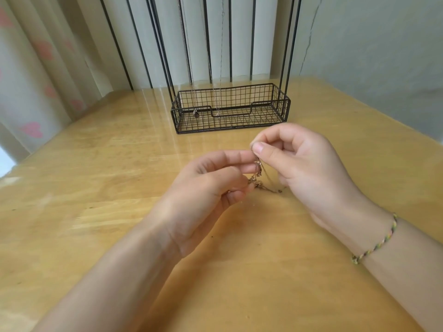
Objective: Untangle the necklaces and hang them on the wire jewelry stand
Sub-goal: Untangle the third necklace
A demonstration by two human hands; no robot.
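1. Broadly, a glossy wooden desk (96, 188) is filling most of the view, carrying the stand and lying under both forearms.
2. A pale curtain (36, 80) with pink hearts is hanging along the left edge, beside the desk.
3. A black wire stand (284, 107) is sitting upright at the far middle of the desk, its thin rods rising from a low mesh base and running out of the top of the view.
4. The right grip (304, 168) is hovering above the desk in front of the stand, thumb and forefinger pinching a fine chain at its upper end while the other fingers are curling toward the palm.
5. The left grip (203, 195) is facing it, just beside, its fingertips pinching the knotted part of the same chain lower down.
6. Two necklaces (196, 113) are hanging inside the stand, left of its middle, their pendants dangling at the level of the mesh base; the left pendant is looking dark, the right one pale.
7. A braided bracelet (374, 245) is circling the right wrist.
8. The tangle (257, 182) is hanging between the two grips, near the desk middle, its lowest strand trailing toward the wood; I cannot tell whether it is touching.
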